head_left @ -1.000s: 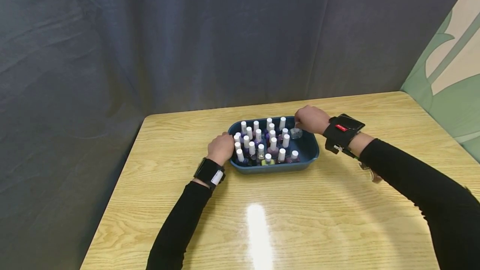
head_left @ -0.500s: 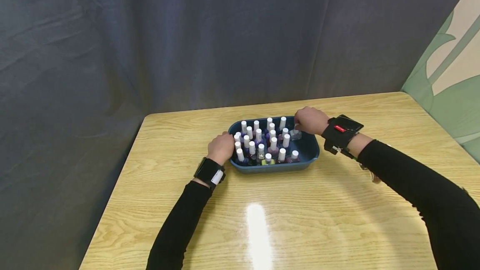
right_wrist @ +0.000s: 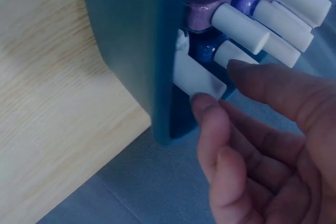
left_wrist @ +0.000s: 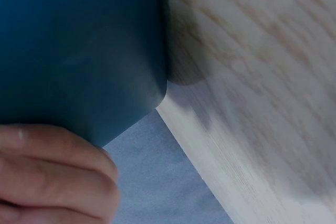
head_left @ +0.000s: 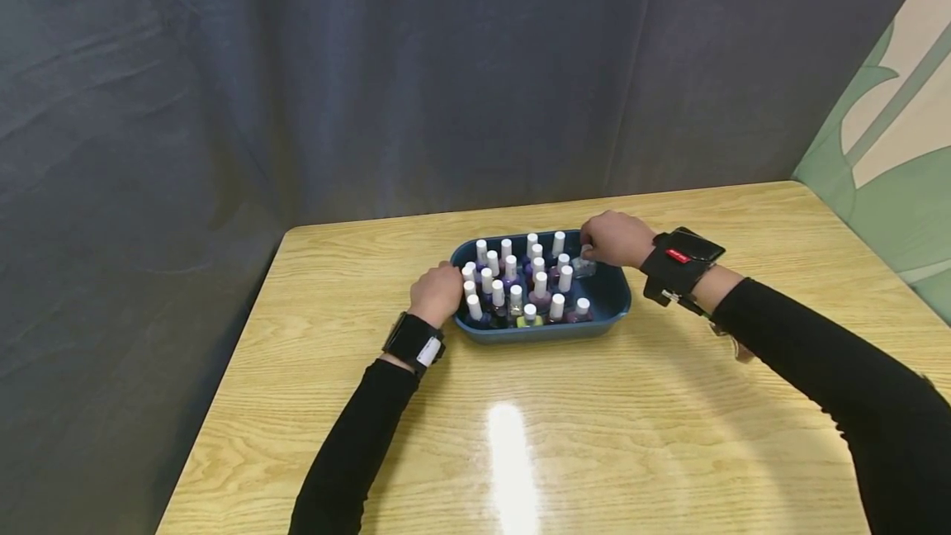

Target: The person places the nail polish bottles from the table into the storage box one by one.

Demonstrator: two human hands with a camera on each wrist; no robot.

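A dark blue tray (head_left: pixel 612 304) on the wooden table holds several small nail polish bottles with white caps (head_left: pixel 541 284), most purple or violet, all upright. My left hand (head_left: pixel 449 281) grips the tray's left rim; in the left wrist view its fingers (left_wrist: pixel 52 174) lie curled against the tray's outer wall (left_wrist: pixel 79 51). My right hand (head_left: pixel 589 253) is over the tray's back right corner and pinches the white cap (right_wrist: pixel 197 78) of a clear bottle (head_left: pixel 584 268) between thumb and forefinger. That bottle's body is mostly hidden in the right wrist view.
The wooden table (head_left: pixel 520 436) stretches toward me with a bright glare spot (head_left: pixel 508 436). A dark cloth backdrop (head_left: pixel 371 73) hangs behind the table's far edge. A green and cream wall (head_left: pixel 884 147) is at the right.
My right hand with the clear bottle has edged slightly left and down at the tray's back right corner. My left hand has stayed on the tray's rim.
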